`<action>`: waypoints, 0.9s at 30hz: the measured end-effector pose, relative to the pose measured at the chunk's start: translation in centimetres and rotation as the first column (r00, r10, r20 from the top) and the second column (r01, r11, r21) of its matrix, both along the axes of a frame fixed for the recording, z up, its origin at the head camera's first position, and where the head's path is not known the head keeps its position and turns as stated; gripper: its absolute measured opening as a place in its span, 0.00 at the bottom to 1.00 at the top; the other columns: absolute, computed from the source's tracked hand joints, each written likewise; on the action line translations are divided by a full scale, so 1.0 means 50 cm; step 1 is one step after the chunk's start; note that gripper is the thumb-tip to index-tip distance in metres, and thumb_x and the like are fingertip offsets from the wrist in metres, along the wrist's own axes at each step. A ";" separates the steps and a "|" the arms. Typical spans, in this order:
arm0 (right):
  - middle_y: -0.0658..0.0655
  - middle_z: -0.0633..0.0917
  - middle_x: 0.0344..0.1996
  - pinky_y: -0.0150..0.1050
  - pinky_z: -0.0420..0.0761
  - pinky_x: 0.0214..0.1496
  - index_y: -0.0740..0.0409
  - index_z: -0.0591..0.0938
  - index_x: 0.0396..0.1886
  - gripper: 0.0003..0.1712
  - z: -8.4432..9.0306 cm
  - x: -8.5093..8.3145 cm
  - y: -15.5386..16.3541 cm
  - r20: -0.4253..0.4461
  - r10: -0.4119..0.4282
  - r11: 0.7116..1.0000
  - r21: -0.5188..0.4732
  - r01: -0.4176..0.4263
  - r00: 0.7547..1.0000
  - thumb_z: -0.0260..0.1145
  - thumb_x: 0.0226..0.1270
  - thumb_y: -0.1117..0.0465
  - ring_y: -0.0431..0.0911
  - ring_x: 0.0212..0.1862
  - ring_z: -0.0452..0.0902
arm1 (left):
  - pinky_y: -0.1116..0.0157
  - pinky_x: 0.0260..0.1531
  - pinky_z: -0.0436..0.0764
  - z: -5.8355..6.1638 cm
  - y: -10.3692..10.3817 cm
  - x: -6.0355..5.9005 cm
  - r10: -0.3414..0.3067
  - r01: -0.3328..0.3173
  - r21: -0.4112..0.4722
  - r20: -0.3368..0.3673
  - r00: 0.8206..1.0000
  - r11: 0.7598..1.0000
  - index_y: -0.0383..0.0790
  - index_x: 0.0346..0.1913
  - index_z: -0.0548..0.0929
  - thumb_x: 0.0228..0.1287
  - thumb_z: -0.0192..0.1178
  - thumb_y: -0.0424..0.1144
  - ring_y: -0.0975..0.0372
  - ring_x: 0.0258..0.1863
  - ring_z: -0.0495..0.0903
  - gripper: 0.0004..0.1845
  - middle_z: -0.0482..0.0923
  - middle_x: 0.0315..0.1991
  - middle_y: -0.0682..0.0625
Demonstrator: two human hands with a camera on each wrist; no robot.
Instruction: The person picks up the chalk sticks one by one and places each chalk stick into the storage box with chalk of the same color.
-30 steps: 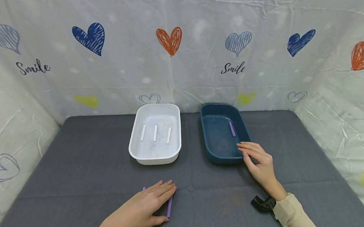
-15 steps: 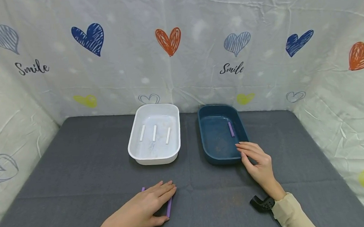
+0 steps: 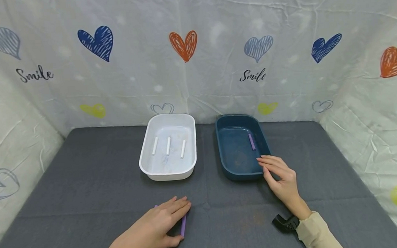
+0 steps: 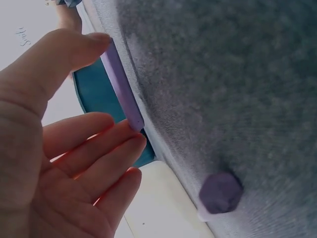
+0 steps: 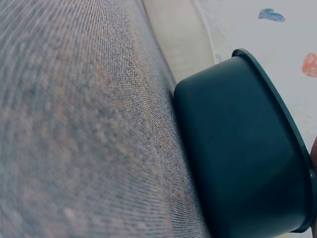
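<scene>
The left hand, palm down over the grey counter, holds a purple stick lengthwise: the left wrist view shows the thumb against one end and fingertips against the other, so the hand spreads only as wide as the stick is long. Its remaining fingers lie bent beside these, touching or nearly touching one another. Whether this stick also rests on the counter cannot be told. A second purple stick, seen end-on with a six-sided face, lies on the counter near the same hand. The right hand is at the near right corner of the blue tray, its fingers gently bent over the rim and the thumb narrowly apart from them; it touches the rim, but whether it pinches it cannot be told, since the right wrist view catches only a sliver of finger. Inside the blue tray, toward its right wall, lies a third purple stick, just beyond the fingertips and apart from them. Left of that tray stands a white tray with three white sticks lying in it, well apart from both hands.
</scene>
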State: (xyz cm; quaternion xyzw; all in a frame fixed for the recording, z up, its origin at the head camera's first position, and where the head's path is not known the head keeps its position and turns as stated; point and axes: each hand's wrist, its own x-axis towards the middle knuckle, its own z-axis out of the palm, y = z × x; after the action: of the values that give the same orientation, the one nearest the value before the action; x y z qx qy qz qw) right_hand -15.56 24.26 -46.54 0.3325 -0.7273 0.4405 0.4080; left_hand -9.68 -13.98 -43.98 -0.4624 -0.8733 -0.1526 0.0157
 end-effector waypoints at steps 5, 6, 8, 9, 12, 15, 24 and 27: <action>0.72 0.86 0.38 0.38 0.77 0.59 0.71 0.88 0.39 0.19 0.001 0.002 0.001 0.007 -0.001 1.000 0.003 0.001 1.000 0.63 0.47 0.85 0.62 0.47 0.81 | 0.51 0.58 0.77 0.003 0.004 -0.008 0.004 -0.004 0.048 -0.014 1.000 0.999 0.27 0.62 0.77 0.50 0.75 0.41 0.47 0.62 0.76 0.36 0.77 0.61 0.38; 0.72 0.86 0.38 0.38 0.77 0.59 0.71 0.88 0.39 0.19 0.000 0.001 0.001 0.006 0.000 1.000 0.001 0.000 1.000 0.63 0.48 0.85 0.62 0.47 0.81 | 0.51 0.59 0.76 0.003 0.005 -0.010 0.001 0.001 0.061 -0.022 1.000 0.998 0.26 0.61 0.77 0.49 0.75 0.41 0.47 0.61 0.76 0.36 0.77 0.60 0.38; 0.72 0.86 0.38 0.38 0.77 0.59 0.71 0.88 0.39 0.19 0.001 0.001 0.000 0.009 0.001 1.000 0.002 -0.001 1.000 0.63 0.47 0.85 0.62 0.47 0.81 | 0.50 0.59 0.76 0.003 0.006 -0.014 0.002 0.001 0.078 -0.034 0.999 0.997 0.25 0.60 0.77 0.47 0.76 0.40 0.46 0.59 0.77 0.37 0.78 0.59 0.37; 0.72 0.86 0.38 0.38 0.77 0.59 0.71 0.88 0.39 0.19 0.001 0.001 0.000 0.010 0.000 1.000 0.001 0.000 1.000 0.63 0.47 0.85 0.63 0.46 0.81 | 0.50 0.59 0.76 0.003 0.007 -0.016 0.004 -0.001 0.086 -0.035 0.999 0.996 0.25 0.60 0.77 0.47 0.76 0.40 0.46 0.59 0.78 0.37 0.78 0.59 0.37; 0.71 0.86 0.38 0.38 0.77 0.59 0.70 0.88 0.39 0.20 -0.001 -0.002 -0.001 0.006 0.000 1.000 -0.004 0.000 1.000 0.63 0.46 0.86 0.62 0.46 0.81 | 0.49 0.59 0.75 0.002 0.010 -0.023 0.002 0.001 0.116 -0.024 1.000 0.993 0.24 0.60 0.77 0.46 0.76 0.38 0.47 0.59 0.78 0.37 0.78 0.58 0.37; 0.71 0.86 0.38 0.38 0.77 0.58 0.71 0.88 0.39 0.20 0.000 -0.003 -0.002 0.007 0.004 1.000 -0.005 -0.004 1.000 0.63 0.46 0.86 0.63 0.46 0.81 | 0.49 0.60 0.74 0.003 0.012 -0.030 0.000 0.001 0.140 -0.014 1.000 0.990 0.24 0.60 0.77 0.46 0.76 0.38 0.47 0.59 0.78 0.37 0.77 0.58 0.37; 0.71 0.86 0.38 0.38 0.77 0.59 0.70 0.88 0.39 0.19 0.000 -0.003 -0.003 0.003 0.014 1.000 -0.007 -0.014 1.000 0.63 0.47 0.85 0.62 0.46 0.81 | 0.48 0.61 0.73 0.011 0.029 -0.047 0.005 -0.001 0.179 -0.022 1.000 0.984 0.22 0.60 0.76 0.47 0.76 0.37 0.45 0.59 0.77 0.37 0.77 0.59 0.34; 0.71 0.86 0.38 0.37 0.77 0.59 0.70 0.88 0.39 0.19 0.000 -0.001 -0.004 0.004 0.007 1.000 -0.005 -0.007 1.000 0.63 0.47 0.85 0.62 0.46 0.81 | 0.49 0.61 0.73 0.016 0.035 -0.054 0.031 -0.030 0.191 -0.002 1.000 0.981 0.23 0.61 0.76 0.48 0.75 0.37 0.46 0.60 0.77 0.37 0.76 0.59 0.34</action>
State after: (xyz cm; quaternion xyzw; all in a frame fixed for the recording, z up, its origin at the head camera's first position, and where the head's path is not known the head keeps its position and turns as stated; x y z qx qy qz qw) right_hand -15.59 24.04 -46.53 0.3333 -0.7258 0.4444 0.4057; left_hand -12.36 -12.21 -43.19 -0.4457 -0.8616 -0.2343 0.0644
